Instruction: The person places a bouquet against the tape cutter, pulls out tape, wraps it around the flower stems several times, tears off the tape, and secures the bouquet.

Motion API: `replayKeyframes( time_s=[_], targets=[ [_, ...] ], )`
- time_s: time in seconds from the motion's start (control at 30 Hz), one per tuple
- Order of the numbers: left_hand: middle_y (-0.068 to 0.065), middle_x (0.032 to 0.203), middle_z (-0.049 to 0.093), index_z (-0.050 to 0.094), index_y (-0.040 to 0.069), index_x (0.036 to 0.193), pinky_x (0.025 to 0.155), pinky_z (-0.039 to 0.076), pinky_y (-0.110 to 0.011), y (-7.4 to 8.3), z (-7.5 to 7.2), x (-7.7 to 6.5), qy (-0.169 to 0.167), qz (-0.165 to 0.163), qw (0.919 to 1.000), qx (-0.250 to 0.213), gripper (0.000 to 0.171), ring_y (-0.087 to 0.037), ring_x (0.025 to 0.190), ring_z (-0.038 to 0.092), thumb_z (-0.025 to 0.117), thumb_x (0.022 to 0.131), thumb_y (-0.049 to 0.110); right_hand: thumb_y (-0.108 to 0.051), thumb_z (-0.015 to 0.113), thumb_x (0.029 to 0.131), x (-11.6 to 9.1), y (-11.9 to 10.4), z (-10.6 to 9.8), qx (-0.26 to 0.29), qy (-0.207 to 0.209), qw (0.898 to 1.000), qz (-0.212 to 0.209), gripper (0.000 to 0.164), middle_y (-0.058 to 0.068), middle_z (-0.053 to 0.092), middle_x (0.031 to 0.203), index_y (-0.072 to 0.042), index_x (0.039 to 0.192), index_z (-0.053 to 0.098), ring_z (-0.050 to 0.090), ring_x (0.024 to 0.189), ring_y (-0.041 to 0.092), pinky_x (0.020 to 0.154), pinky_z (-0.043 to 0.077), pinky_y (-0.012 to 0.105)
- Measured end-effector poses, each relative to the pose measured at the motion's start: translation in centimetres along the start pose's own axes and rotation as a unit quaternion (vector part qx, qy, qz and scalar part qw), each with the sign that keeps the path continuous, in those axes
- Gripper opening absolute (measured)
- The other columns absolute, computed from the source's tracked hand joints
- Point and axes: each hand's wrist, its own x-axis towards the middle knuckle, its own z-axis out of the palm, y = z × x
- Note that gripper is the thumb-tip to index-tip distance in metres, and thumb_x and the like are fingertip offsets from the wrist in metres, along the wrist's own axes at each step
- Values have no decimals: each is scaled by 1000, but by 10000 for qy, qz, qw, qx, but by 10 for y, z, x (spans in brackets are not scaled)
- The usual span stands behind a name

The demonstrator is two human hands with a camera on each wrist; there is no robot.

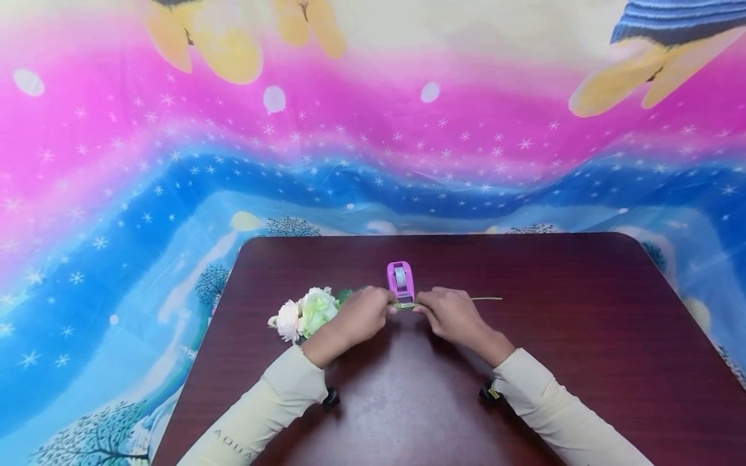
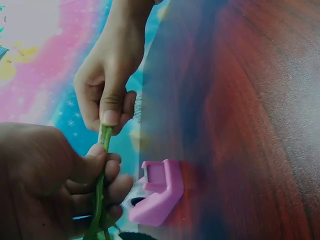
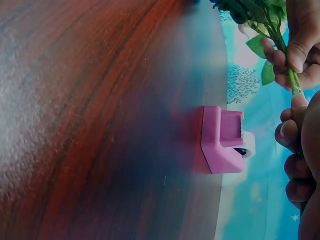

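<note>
A bunch of artificial-looking flowers, one pale green bloom [image 1: 319, 310] beside a pale pink one [image 1: 288, 321], lies to the left with its green stems [image 1: 405, 306] running right. My left hand [image 1: 364, 316] pinches the stems between thumb and fingers on the blossom side. A short way along, my right hand [image 1: 456, 316] grips the same stems, thumb pressed on top. Between the hands, a shiny clear band [image 3: 296, 90] shows around the stems. One thin stem end [image 1: 489, 298] sticks out past my right hand. Dark green leaves [image 3: 240, 9] show near the blooms.
A pink tape dispenser [image 1: 410, 279] with a roll in it stands on the dark red-brown table [image 1: 583, 323], just beyond the hands. The table's far edge is behind it, then a colourful printed cloth [image 1: 373, 149] as backdrop.
</note>
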Motion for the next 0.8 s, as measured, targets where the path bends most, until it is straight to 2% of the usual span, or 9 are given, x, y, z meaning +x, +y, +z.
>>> replayKeyframes(
  time_s=[0.1, 0.17, 0.33, 0.47, 0.63, 0.8],
  targets=[
    [1, 80, 75, 79, 14, 91, 63, 52, -31, 2, 3, 0, 350, 54, 9982, 485, 7, -12, 66, 60, 72, 95, 14, -27, 74, 94, -1, 0, 1, -113, -67, 9999, -66, 13, -7, 54, 66, -18, 86, 68, 45, 60, 7, 50, 36, 24],
    [3, 73, 73, 78, 15, 84, 61, 53, -34, 3, 6, -1, 665, 142, 9940, 856, 8, -13, 63, 62, 76, 91, 14, -27, 73, 95, 0, 0, 0, -122, -216, 9997, -66, 13, -7, 54, 66, -18, 89, 68, 44, 60, 7, 51, 36, 23],
    [5, 63, 68, 72, 18, 71, 53, 50, -37, 5, 14, -5, 1238, 366, 9797, 1536, 15, -18, 57, 63, 79, 84, 14, -28, 69, 98, 2, 1, -8, 234, -960, 9950, 138, 12, -9, 54, 70, -17, 95, 65, 45, 63, 6, 57, 42, 25],
    [6, 63, 65, 67, 20, 69, 50, 46, -37, 7, 18, -9, 1440, 452, 9703, 1893, 17, -19, 55, 62, 80, 79, 14, -31, 62, 102, 6, 3, -14, 660, -1477, 9864, 299, 15, -11, 54, 70, -17, 97, 65, 48, 64, 5, 63, 44, 27],
    [6, 62, 63, 64, 20, 66, 48, 45, -36, 9, 20, -12, 1690, 627, 9587, 2199, 19, -18, 52, 59, 79, 73, 10, -33, 55, 106, 12, 6, -19, 1079, -1875, 9751, 487, 22, -11, 55, 69, -17, 100, 66, 50, 63, 4, 65, 45, 27],
    [6, 62, 59, 62, 19, 65, 47, 45, -34, 9, 23, -13, 1782, 768, 9517, 2380, 20, -17, 51, 58, 79, 70, 10, -28, 52, 108, 18, 5, -21, 1788, -2346, 9521, 802, 27, -6, 60, 70, -10, 96, 68, 51, 62, 6, 66, 46, 27]
  ],
)
